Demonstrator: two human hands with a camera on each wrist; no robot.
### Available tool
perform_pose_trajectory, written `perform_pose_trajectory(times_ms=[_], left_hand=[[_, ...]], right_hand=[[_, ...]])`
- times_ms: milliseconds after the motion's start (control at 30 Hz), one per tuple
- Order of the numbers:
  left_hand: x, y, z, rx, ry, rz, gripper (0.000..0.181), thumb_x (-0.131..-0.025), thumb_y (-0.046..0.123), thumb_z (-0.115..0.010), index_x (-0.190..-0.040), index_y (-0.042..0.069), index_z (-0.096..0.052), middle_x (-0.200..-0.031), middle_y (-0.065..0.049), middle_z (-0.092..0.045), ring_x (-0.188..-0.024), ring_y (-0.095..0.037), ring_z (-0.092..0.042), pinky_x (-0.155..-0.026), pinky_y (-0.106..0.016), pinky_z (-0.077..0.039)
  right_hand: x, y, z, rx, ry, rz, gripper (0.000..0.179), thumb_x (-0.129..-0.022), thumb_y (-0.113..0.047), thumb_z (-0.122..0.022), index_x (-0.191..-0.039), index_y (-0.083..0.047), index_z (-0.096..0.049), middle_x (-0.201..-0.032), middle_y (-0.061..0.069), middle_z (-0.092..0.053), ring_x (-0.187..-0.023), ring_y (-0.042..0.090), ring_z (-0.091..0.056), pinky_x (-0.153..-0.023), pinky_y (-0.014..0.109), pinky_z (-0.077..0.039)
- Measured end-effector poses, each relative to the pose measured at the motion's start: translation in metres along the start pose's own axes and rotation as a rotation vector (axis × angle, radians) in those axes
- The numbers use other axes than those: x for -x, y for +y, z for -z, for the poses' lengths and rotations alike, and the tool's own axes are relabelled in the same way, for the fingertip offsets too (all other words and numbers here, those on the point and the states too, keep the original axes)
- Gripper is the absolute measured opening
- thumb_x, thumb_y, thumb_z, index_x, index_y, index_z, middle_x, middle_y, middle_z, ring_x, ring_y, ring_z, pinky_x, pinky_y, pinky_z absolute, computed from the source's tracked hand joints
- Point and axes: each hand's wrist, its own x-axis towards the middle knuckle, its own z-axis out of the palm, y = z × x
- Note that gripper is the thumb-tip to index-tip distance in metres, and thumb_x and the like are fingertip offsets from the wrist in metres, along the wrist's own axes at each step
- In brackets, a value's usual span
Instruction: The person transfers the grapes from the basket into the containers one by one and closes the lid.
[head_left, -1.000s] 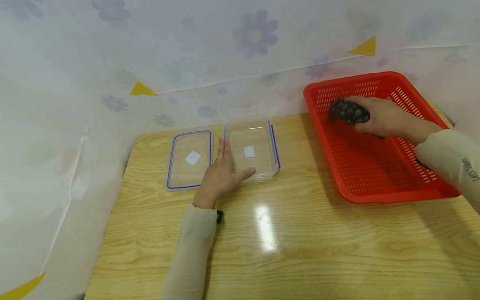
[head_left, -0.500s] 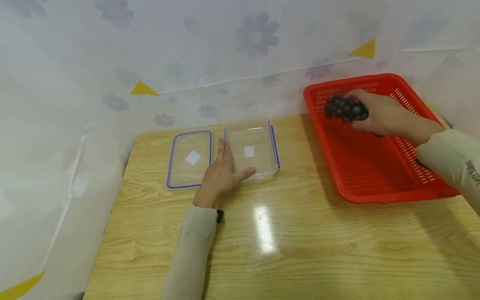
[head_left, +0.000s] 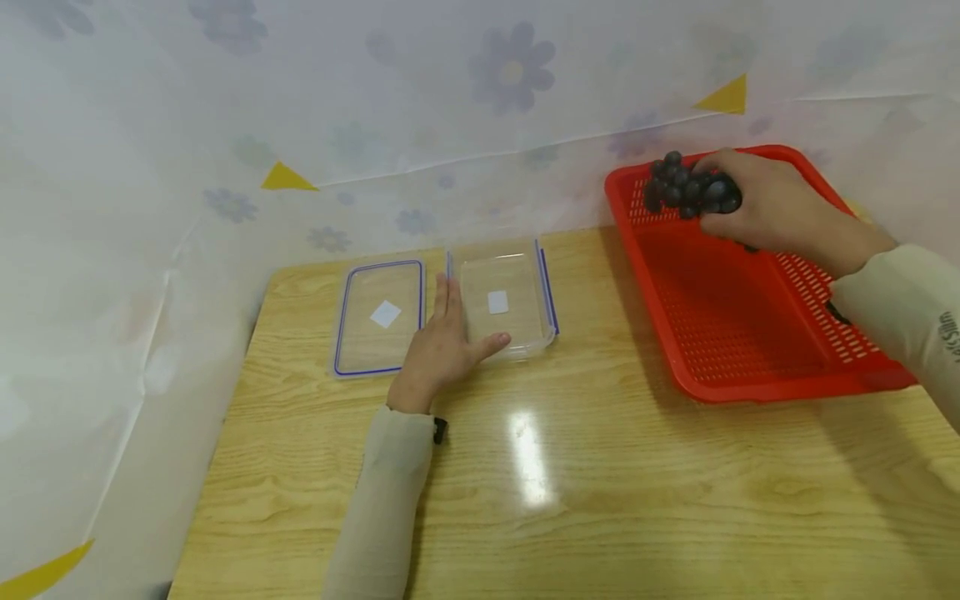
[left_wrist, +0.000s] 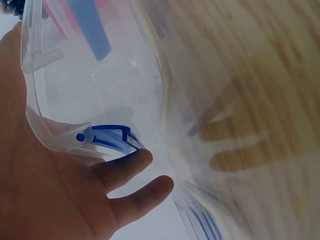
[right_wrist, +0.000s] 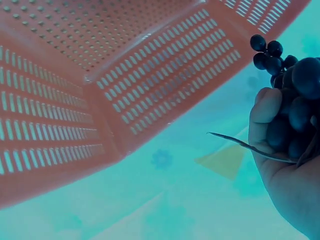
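Note:
My right hand (head_left: 780,204) grips a bunch of dark grapes (head_left: 678,187) above the far part of the red basket (head_left: 678,367). In the right wrist view the grapes (right_wrist: 300,115) lie between thumb and fingers, and a thin stem (right_wrist: 250,147) sticks out. My left hand (head_left: 442,346) touches the near left corner of a clear plastic container (head_left: 517,271), its fingers straight along the left side and the thumb spread over the near side. In the left wrist view the container (left_wrist: 110,80) has a blue-edged clip (left_wrist: 112,139) beside the fingertips.
Left of the container lies a clear lid (head_left: 375,350) with a blue seal and a white square on it. A flower-patterned sheet (head_left: 420,100) with yellow triangles hangs behind the wooden table (head_left: 600,483). The basket's raised rim stands at the right.
My right hand has lifted the grapes from inside the basket to about the height of its far rim or higher. The left hand and the container have stayed in place.

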Motion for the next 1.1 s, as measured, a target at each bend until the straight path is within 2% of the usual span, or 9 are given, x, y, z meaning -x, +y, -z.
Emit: perform_pose_trajectory(times_ms=[133, 167, 267, 367, 467, 667, 900, 1100], left_hand=[[-0.001, 0.001, 0.000, 0.009, -0.004, 0.007, 0.123, -0.087, 0.077, -0.055, -0.159, 0.005, 0.012, -0.163, -0.007, 0.027, -0.144, -0.041, -0.031, -0.100, -0.051, -0.048], [-0.001, 0.001, 0.000, 0.010, -0.005, 0.010, 0.123, -0.086, 0.078, -0.055, -0.159, 0.005, 0.012, -0.163, -0.007, 0.028, -0.144, -0.041, -0.031, -0.101, -0.051, -0.047], [-0.003, 0.001, -0.001, 0.001, 0.000, 0.009, 0.123, -0.085, 0.080, -0.053, -0.159, 0.005, 0.012, -0.163, -0.008, 0.026, -0.147, -0.039, -0.025, -0.107, -0.053, -0.040], [-0.005, 0.001, -0.002, -0.014, 0.016, 0.000, 0.124, -0.085, 0.080, -0.053, -0.159, 0.003, 0.010, -0.164, -0.010, 0.023, -0.150, -0.036, -0.015, -0.112, -0.057, -0.032], [-0.006, 0.001, -0.004, -0.025, 0.032, -0.009, 0.123, -0.086, 0.079, -0.053, -0.160, 0.003, 0.009, -0.165, -0.013, 0.020, -0.152, -0.034, -0.009, -0.114, -0.060, -0.027], [-0.008, 0.003, -0.005, -0.017, 0.041, -0.014, 0.122, -0.087, 0.077, -0.056, -0.160, 0.004, 0.009, -0.166, -0.012, 0.019, -0.151, -0.035, -0.010, -0.113, -0.063, -0.025], [-0.013, 0.002, -0.005, -0.007, 0.041, -0.015, 0.123, -0.085, 0.079, -0.055, -0.161, 0.004, 0.006, -0.166, -0.013, 0.017, -0.151, -0.034, -0.012, -0.114, -0.063, -0.025], [-0.017, 0.001, -0.005, 0.017, 0.035, 0.002, 0.121, -0.086, 0.075, -0.059, -0.161, 0.005, 0.006, -0.164, -0.007, 0.023, -0.152, -0.034, -0.011, -0.113, -0.064, -0.024]], right_hand=[[0.001, -0.007, 0.004, -0.035, 0.022, -0.017, 0.059, -0.092, -0.016, -0.067, -0.145, -0.006, -0.042, -0.120, 0.025, -0.053, -0.074, 0.036, -0.060, -0.050, 0.038, -0.052], [0.000, -0.009, 0.004, -0.017, 0.030, -0.007, 0.058, -0.092, -0.016, -0.067, -0.144, -0.005, -0.043, -0.121, 0.025, -0.053, -0.077, 0.036, -0.060, -0.053, 0.039, -0.052], [-0.002, -0.017, 0.005, 0.013, 0.051, 0.026, 0.054, -0.091, -0.014, -0.066, -0.140, -0.003, -0.047, -0.123, 0.025, -0.054, -0.090, 0.040, -0.058, -0.070, 0.051, -0.054], [-0.005, -0.027, 0.004, 0.024, 0.061, 0.071, 0.050, -0.091, -0.013, -0.067, -0.136, 0.000, -0.050, -0.126, 0.024, -0.055, -0.104, 0.042, -0.053, -0.089, 0.062, -0.046], [-0.010, -0.037, 0.002, 0.003, 0.063, 0.101, 0.047, -0.090, -0.011, -0.067, -0.133, 0.000, -0.052, -0.127, 0.023, -0.055, -0.112, 0.043, -0.050, -0.097, 0.066, -0.041], [-0.023, -0.059, -0.005, -0.042, 0.062, 0.137, 0.045, -0.089, -0.010, -0.068, -0.131, -0.003, -0.054, -0.127, 0.020, -0.057, -0.115, 0.041, -0.049, -0.102, 0.065, -0.040], [-0.047, -0.094, -0.022, -0.053, 0.094, 0.207, 0.045, -0.088, -0.012, -0.070, -0.130, -0.003, -0.056, -0.124, 0.018, -0.059, -0.112, 0.038, -0.050, -0.103, 0.060, -0.041], [-0.064, -0.131, -0.042, -0.054, 0.028, 0.195, 0.055, -0.090, -0.013, -0.069, -0.141, -0.004, -0.049, -0.138, 0.018, -0.054, -0.121, 0.038, -0.051, -0.106, 0.058, -0.040]])
